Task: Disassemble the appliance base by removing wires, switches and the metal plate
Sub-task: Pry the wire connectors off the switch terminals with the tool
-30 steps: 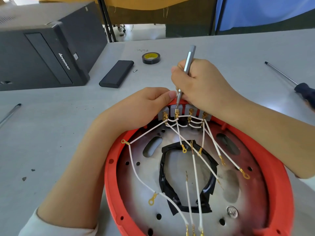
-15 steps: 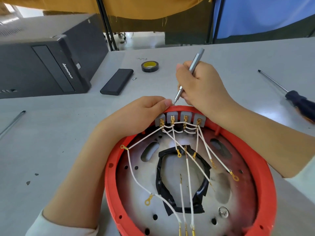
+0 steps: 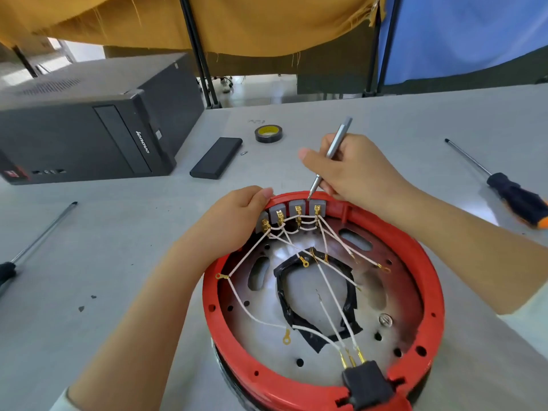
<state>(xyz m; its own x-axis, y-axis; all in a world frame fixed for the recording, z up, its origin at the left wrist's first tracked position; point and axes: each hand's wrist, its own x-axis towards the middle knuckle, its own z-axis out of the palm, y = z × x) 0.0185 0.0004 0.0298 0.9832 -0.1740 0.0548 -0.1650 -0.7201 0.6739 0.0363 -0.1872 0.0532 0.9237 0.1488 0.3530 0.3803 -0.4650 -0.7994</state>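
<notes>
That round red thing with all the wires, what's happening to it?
A person is taking apart the round red plastic appliance base. The left hand grips its far rim, while the right hand holds a slim silver screwdriver, tip at the grey switch blocks. The white wires are still attached to the switches.

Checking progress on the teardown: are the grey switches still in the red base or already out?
Still in. The grey switches sit in a row in the red base's far rim, white wires attached.

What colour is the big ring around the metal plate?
Red ring, seen best in the head view.
</notes>
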